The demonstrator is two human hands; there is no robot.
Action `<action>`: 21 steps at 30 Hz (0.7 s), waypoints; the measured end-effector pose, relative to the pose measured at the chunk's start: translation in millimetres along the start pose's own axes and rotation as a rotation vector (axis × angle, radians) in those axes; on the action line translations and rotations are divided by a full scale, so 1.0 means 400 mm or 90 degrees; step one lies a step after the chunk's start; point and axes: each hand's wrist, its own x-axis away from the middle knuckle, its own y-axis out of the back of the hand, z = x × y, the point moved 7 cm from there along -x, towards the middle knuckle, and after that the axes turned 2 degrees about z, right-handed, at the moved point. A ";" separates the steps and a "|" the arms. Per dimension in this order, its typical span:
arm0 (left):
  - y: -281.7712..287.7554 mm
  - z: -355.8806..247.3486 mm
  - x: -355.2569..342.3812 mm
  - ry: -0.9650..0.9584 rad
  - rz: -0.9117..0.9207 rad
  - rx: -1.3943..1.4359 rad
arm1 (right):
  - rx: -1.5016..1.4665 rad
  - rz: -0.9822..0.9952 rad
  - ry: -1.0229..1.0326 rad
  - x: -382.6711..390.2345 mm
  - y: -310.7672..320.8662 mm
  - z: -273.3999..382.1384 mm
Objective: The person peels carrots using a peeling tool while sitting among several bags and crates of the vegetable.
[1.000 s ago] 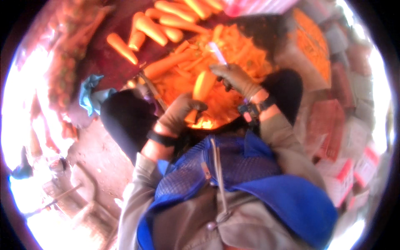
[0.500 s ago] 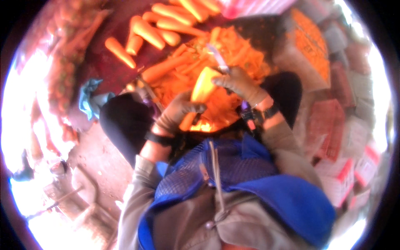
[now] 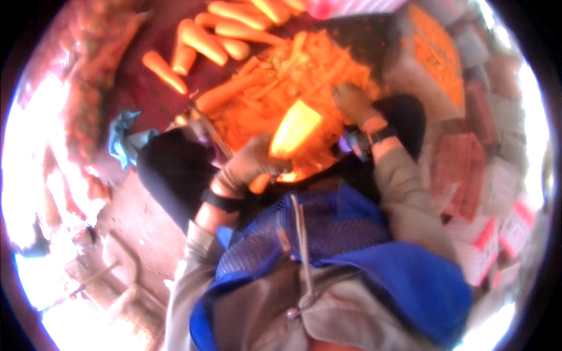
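My left hand [image 3: 250, 164] is closed around a large peeled carrot [image 3: 295, 127]. The carrot tilts up and to the right, its thick end bright in the light. To the right and apart from the carrot, my right hand [image 3: 353, 102] hovers blurred over the pile's right edge. Its fingers look curled; what they hold does not show. Beneath both hands spreads a heap of orange carrot peelings [image 3: 316, 67], with a long carrot [image 3: 228, 92] lying on its left side.
Several peeled carrots [image 3: 199, 42] lie on a dark red surface beyond the heap. A pink-and-white container [image 3: 357, 7] stands at the far edge. On the right are an orange-printed box [image 3: 436, 58] and stacked cartons [image 3: 459, 175]. A light blue cloth [image 3: 124, 140] lies beside my left knee.
My right hand has moved right, away from the carrot. The thin blade seen in it before no longer shows. My left hand still holds the carrot, which tips slightly more to the right.
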 end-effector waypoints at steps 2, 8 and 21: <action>-0.002 0.032 -0.005 0.014 -0.017 0.007 | -0.227 0.024 -0.065 -0.007 0.010 -0.002; 0.005 0.044 -0.023 0.036 -0.014 0.145 | -0.577 -0.066 -0.017 0.050 0.190 0.169; -0.035 0.050 -0.038 -0.062 -0.036 -0.039 | -0.220 0.052 0.108 -0.006 -0.020 0.078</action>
